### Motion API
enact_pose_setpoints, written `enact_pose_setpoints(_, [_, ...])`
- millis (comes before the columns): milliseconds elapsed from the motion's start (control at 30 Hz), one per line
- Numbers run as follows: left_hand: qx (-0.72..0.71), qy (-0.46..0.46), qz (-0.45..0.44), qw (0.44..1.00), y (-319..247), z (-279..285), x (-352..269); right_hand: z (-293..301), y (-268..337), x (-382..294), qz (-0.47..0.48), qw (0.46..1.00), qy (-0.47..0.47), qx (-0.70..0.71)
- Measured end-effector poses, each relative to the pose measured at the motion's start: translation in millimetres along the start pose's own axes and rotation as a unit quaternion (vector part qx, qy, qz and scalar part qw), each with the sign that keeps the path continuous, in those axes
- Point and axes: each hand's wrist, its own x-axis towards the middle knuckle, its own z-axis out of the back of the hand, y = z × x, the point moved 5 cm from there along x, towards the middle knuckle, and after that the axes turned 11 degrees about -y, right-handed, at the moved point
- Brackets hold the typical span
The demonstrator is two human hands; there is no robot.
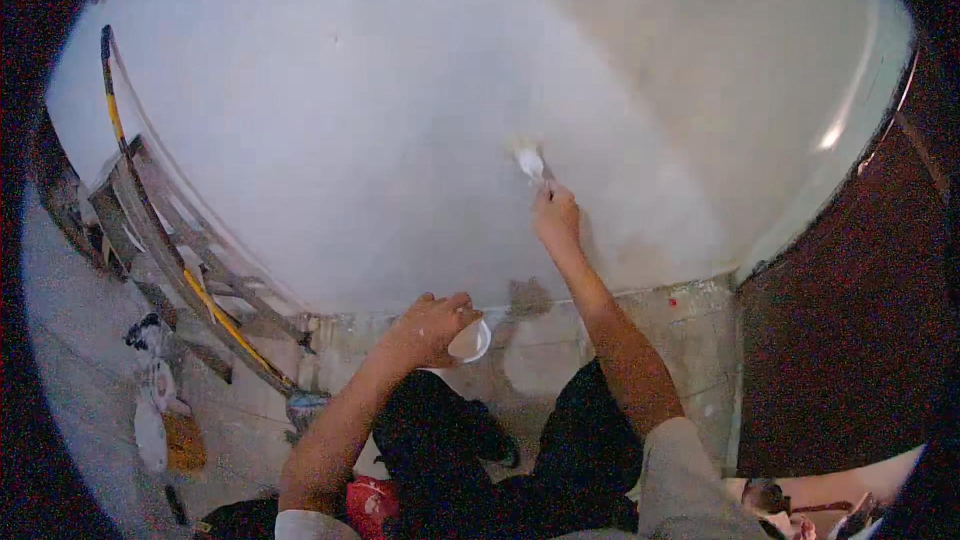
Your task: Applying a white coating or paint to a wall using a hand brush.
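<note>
My right hand [556, 214] grips a paintbrush [531, 163] whose white-coated bristles reach up to the wall [420, 112]. The wall looks white on the left and more beige on the right, with a soft slanting border between the two tones. Lower down and to the left, my left hand [435, 330] holds a small white-rimmed container [481, 341] by its rim, above my knee. Part of the container is hidden behind my fingers, and its contents cannot be made out clearly.
A black-and-yellow striped pole [199, 289] leans at the left, with a brush-like end [306, 405] on the floor. Behind it is a wooden frame [225, 262]. An orange object [184, 441] and a red item [371, 499] lie low. At right, a dark opening [832, 345] borders the wall.
</note>
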Motion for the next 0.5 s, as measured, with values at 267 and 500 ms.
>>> enact_pose_setpoints(267, [-0.016, -0.018, -0.016, 1.0, -20.7, 8.6, 11.0, -3.3, -17.7, -3.9, 0.065, 0.997, 0.001, -0.034])
enact_pose_setpoints(500, [-0.022, 0.009, -0.017, 1.0, -24.6, -11.2, 21.3, -25.7, -94.0, -25.7, -0.02, 0.994, 0.098, -0.043])
